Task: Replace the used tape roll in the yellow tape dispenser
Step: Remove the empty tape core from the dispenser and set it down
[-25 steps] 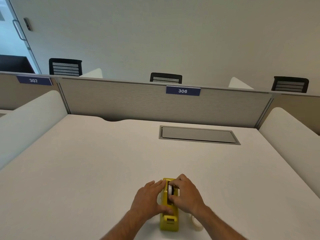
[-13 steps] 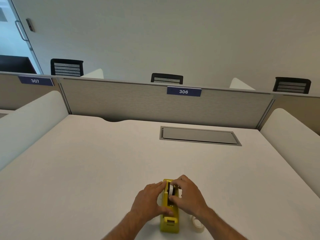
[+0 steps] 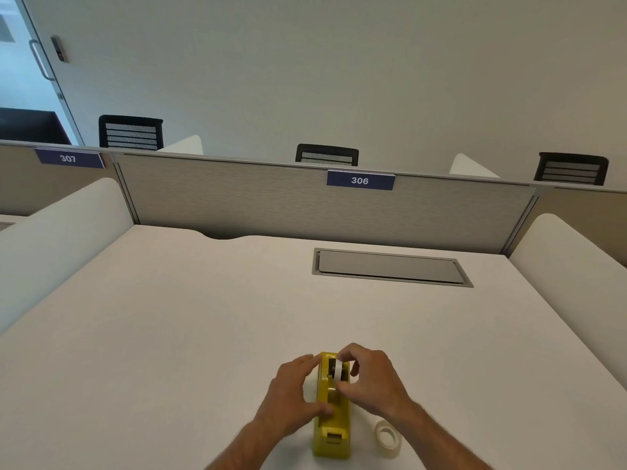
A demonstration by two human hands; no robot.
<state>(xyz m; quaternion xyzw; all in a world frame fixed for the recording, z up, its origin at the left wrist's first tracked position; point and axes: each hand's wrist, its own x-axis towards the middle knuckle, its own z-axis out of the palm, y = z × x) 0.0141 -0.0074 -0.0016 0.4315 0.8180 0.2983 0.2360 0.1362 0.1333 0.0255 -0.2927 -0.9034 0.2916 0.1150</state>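
Item, left: left hand (image 3: 294,398), fingers spread and laid flat against the left flank of the yellow tape dispenser (image 3: 331,415), thumb pressed low on its side; bracing, not gripping round anything. Item, centre: the dispenser itself stood on the white surface (image 3: 169,334) near the front edge, lengthwise away from the person, cutter end nearest the camera. Seated in its well, a narrow white tape roll (image 3: 337,369), edge upward; whether this was the used roll or the new one could not be told. Item, right of centre: right hand (image 3: 371,379), fingertips closed in a pinch on that roll from above. Item, far right: a second roll (image 3: 388,437), pale and translucent, lying flat on the surface just beside the dispenser's near end, untouched. Handling note, as a judgement: the roll should travel straight along the well's slots, the base held firmly down, so the hub does not jam or the dispenser tip.
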